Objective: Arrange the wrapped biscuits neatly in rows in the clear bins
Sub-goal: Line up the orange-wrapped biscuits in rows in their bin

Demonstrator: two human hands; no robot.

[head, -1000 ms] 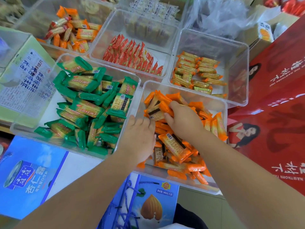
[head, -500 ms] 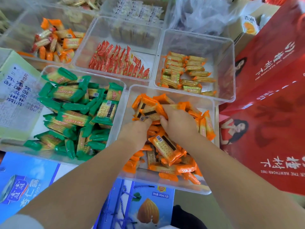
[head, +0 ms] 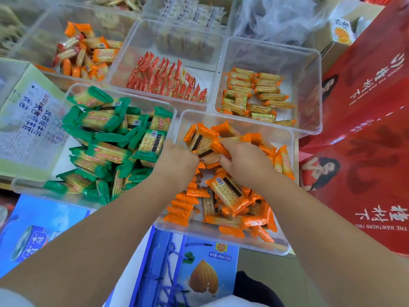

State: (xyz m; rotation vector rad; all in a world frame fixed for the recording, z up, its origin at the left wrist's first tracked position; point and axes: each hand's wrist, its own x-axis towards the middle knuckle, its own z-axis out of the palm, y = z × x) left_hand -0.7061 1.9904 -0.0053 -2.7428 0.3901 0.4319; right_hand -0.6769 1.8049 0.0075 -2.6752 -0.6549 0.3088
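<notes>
Red gift boxes [head: 365, 134] w/ printed figure are leaning at right. Blue almond-drink cartons [head: 199, 271] are lying below & at lower left. Crumpled clear plastic bag [head: 276, 16] is sitting at top. Even, bright light is falling throughout.

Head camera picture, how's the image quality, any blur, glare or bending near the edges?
Head view: even, soft light with no hard shadows; the orange-wrapped biscuits between the left hand and right hand are fairly sharp; the far clear plastic bins are soft; wide-angle bending tilts the red cardboard box; faint sheen on the near clear bin's rim.
</notes>
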